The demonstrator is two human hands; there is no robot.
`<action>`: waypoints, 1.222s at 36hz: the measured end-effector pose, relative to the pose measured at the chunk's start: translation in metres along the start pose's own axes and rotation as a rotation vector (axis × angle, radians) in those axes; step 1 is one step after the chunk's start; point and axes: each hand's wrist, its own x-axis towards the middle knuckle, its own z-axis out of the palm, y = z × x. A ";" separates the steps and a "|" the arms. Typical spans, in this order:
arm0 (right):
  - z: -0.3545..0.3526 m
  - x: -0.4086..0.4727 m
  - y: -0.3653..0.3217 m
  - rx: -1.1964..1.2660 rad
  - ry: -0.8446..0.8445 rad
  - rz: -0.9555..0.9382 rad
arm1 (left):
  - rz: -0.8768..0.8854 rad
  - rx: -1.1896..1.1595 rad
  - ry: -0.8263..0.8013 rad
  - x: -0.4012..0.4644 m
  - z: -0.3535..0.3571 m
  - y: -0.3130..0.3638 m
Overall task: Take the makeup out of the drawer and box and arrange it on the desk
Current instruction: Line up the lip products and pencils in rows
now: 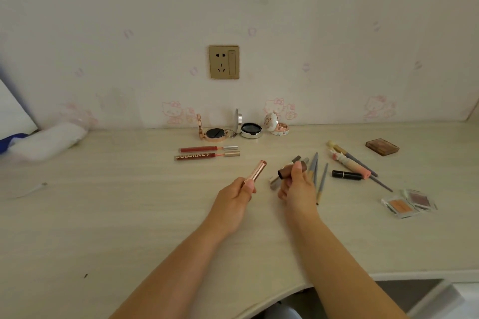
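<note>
**Rose-gold lipstick raised over the desk**

Rose-gold lipstick [256,172] sits gripped in the left hand [237,195]; the right hand [296,186] pinches a brown tube [287,170]. Behind lie two lip glosses [207,153] and three open compacts [233,128] on the desk [103,215].

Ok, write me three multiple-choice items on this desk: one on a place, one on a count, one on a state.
1. Where do the two red lip gloss tubes lie?
A. just in front of the open compacts
B. beside the folded white cloth
C. on the brown palette

2. How many open compacts stand by the wall?
A. one
B. three
C. five

3. What is the left hand doing?
A. resting flat on the desk
B. holding a rose-gold lipstick
C. pressing the wall socket

Answers: 1 A, they lie side by side just nearer than the compacts. 2 B, three lids stand raised. 3 B, its fingers curl round the tube.
</note>
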 end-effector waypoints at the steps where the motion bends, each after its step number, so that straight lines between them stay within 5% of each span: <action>1: 0.001 -0.002 -0.001 0.000 -0.012 -0.010 | -0.013 -0.042 0.022 0.001 0.001 0.000; 11: 0.003 0.005 0.002 -0.191 -0.022 -0.034 | -0.136 -0.341 0.178 0.025 0.018 0.015; 19: -0.016 0.059 -0.050 -0.356 -0.035 -0.190 | -0.186 -0.484 0.117 0.074 0.032 0.047; 26: -0.034 0.146 -0.082 -0.659 -0.039 -0.229 | -0.097 -0.276 0.098 0.151 0.072 0.077; 35: -0.057 0.234 -0.079 -1.135 -0.030 -0.184 | -0.050 0.424 0.126 0.242 0.112 0.074; 44: -0.055 0.278 -0.060 -1.150 -0.132 -0.147 | -0.058 0.556 0.129 0.295 0.133 0.055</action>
